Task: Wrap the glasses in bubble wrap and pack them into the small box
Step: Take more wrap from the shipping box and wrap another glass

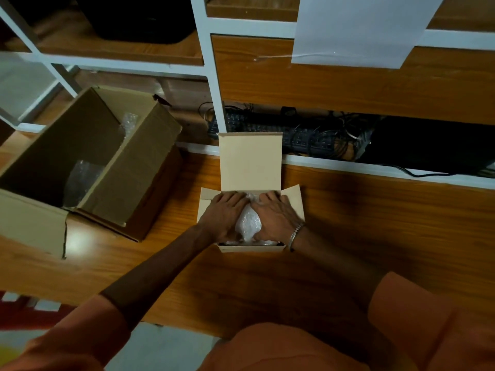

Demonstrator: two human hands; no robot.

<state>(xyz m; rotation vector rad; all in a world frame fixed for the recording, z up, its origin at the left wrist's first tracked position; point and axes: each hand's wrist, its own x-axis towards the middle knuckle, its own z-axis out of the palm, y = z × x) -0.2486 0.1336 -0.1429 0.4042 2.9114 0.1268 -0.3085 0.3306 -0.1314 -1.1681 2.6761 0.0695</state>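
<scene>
Both hands (224,210) (276,213) flat, fingers straight, pressing bubble-wrapped bundle (248,223) inside small box (250,249) walls

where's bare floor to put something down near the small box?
Bare wood floor lies right of the small box, up to the white shelf base. Another strip lies between the small box and the big carton. Crowded: inside the small box, where left hand and right hand press the bubble-wrapped bundle.
</scene>
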